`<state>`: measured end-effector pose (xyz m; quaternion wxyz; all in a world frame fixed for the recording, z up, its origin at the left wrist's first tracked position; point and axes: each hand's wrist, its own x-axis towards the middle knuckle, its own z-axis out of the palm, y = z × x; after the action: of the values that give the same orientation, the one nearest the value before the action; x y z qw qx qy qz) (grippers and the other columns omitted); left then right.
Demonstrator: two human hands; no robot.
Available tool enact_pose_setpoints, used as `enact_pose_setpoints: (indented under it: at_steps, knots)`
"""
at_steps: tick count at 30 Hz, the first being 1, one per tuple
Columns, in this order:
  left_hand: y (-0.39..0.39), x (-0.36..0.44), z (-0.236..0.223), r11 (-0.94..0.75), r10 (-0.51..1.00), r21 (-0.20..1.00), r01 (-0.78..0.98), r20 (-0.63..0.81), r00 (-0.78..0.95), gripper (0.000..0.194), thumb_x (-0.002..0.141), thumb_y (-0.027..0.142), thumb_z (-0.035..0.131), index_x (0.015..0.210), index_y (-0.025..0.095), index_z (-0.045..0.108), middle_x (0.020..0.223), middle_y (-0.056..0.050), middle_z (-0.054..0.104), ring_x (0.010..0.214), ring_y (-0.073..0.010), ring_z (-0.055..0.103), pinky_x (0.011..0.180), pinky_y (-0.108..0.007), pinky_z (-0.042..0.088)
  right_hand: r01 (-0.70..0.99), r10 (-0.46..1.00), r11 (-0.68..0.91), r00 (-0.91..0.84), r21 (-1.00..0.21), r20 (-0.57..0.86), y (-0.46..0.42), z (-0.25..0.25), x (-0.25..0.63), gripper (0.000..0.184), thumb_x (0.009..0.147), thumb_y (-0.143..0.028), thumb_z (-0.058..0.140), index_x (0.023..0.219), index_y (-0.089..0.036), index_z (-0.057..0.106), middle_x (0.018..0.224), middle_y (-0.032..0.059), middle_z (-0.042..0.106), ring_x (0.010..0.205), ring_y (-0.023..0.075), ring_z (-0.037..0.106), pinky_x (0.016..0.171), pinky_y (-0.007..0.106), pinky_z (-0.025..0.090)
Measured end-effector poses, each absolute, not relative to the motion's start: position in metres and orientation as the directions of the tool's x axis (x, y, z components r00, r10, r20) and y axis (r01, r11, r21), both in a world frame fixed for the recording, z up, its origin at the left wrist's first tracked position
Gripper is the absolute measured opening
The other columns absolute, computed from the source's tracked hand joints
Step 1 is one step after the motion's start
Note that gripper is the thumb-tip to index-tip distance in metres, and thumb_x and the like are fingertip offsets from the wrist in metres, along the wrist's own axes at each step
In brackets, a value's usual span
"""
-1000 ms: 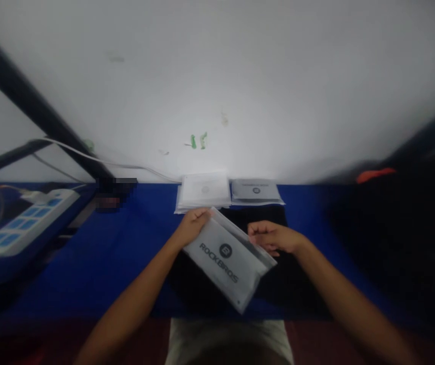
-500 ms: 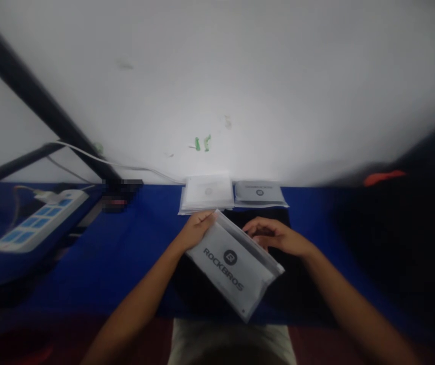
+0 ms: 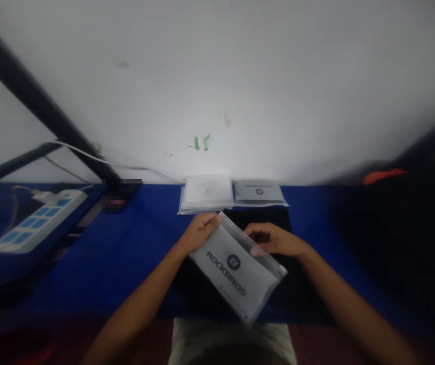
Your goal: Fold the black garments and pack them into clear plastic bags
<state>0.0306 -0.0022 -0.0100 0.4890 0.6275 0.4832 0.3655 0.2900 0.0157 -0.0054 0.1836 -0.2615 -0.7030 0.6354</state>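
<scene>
A translucent zip bag [image 3: 227, 276] printed with ROCKBROS and a round logo is held tilted, its zip edge sloping down to the right. At its upper left corner my left hand [image 3: 201, 230] is closed on the plastic. My right hand [image 3: 274, 239] is bent at the zip edge, fingers curled against it; one fingertip shows dimly through the clear strip. Whether anything lies inside the bag I cannot tell. Under both hands spreads a black cloth or mat [image 3: 297, 289].
Against the white wall lie a stack of whitish zip bags [image 3: 208, 190] and a greyer ROCKBROS bag pile [image 3: 260, 192]. A power strip [image 3: 37, 223] sits at left on the blue tabletop [image 3: 126, 258]. Something orange [image 3: 384, 176] shows at right among dark shapes.
The bag has shifted slightly right and down with my left hand. My right hand has dropped a little, and its fingertip now shows through the bag's clear strip.
</scene>
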Motion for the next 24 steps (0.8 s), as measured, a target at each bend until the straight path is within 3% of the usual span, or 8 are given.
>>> enact_pose_setpoints:
  at_steps: [5,9,12,15,19,22,24]
  knots:
    - [-0.007,0.04,-0.01,-0.156,0.962,0.94,0.304,0.075,0.262,0.045,0.09,0.053,0.047,0.066,0.016,0.053,0.061,0.002,0.049,0.055,-0.0105,0.043,0.049,-0.02,0.034,0.123,0.428,0.258,-0.904,-0.958,0.0,0.011,-0.006,0.28,0.029,0.078,-0.036,0.074,0.097,-0.016,0.072,0.101,0.0053,0.066,0.093,0.0205,0.061,0.084,0.031,0.049]
    - [-0.01,0.041,-0.005,-0.189,0.958,0.935,0.301,0.108,0.264,0.043,0.089,0.05,0.051,0.063,0.016,0.053,0.061,0.001,0.05,0.057,-0.0111,0.044,0.051,-0.02,0.035,0.105,0.327,0.292,-0.945,-0.951,-0.003,0.01,-0.004,0.282,0.026,0.083,-0.038,0.068,0.093,-0.014,0.073,0.095,0.0061,0.07,0.083,0.019,0.063,0.077,0.028,0.049]
    - [-0.008,0.032,0.0,-0.107,0.963,0.968,0.228,0.044,0.266,0.038,0.085,0.05,0.058,0.07,0.015,0.059,0.064,0.001,0.054,0.058,-0.0112,0.048,0.052,-0.02,0.038,0.122,0.425,0.21,-0.905,-0.97,-0.022,0.011,-0.001,0.289,0.028,0.08,-0.038,0.071,0.093,-0.014,0.073,0.091,0.0051,0.071,0.082,0.0196,0.064,0.074,0.027,0.05]
    - [-0.003,0.021,0.001,-0.015,0.968,1.0,0.021,0.009,0.253,0.04,0.082,0.054,0.062,0.081,0.014,0.064,0.068,0.0,0.06,0.056,-0.011,0.053,0.05,-0.02,0.041,0.066,0.615,0.051,-0.788,-0.997,-0.021,0.012,-0.002,0.297,0.033,0.075,-0.042,0.075,0.095,-0.016,0.072,0.086,0.0035,0.071,0.077,0.0194,0.065,0.069,0.028,0.051]
    - [-0.002,0.02,-0.002,0.075,0.919,0.962,-0.263,0.035,0.392,0.055,0.078,0.067,0.059,0.095,0.015,0.06,0.073,-0.005,0.065,0.055,-0.017,0.063,0.04,-0.024,0.047,-0.091,0.902,-0.001,-0.43,-0.996,0.038,0.016,-0.015,0.301,0.042,0.066,-0.053,0.079,0.092,-0.02,0.07,0.082,0.0036,0.071,0.071,0.0195,0.065,0.065,0.031,0.053]
    - [-0.007,0.032,-0.006,0.118,0.837,0.981,-0.151,-0.017,0.547,0.049,0.078,0.057,0.067,0.101,0.014,0.06,0.086,-0.01,0.069,0.064,-0.0199,0.068,0.042,-0.023,0.05,-0.132,0.98,0.036,-0.19,-0.991,0.061,0.019,-0.027,0.296,0.045,0.066,-0.053,0.079,0.097,-0.022,0.068,0.09,0.0048,0.072,0.077,0.0211,0.066,0.069,0.033,0.054]
    - [-0.011,0.038,-0.007,0.13,0.823,0.991,-0.037,-0.088,0.561,0.04,0.08,0.047,0.069,0.098,0.012,0.061,0.086,-0.011,0.07,0.063,-0.0183,0.069,0.041,-0.021,0.049,-0.158,0.985,0.039,-0.157,-0.987,0.064,0.021,-0.03,0.293,0.045,0.067,-0.05,0.079,0.1,-0.022,0.067,0.096,0.0052,0.072,0.08,0.021,0.066,0.072,0.034,0.055]
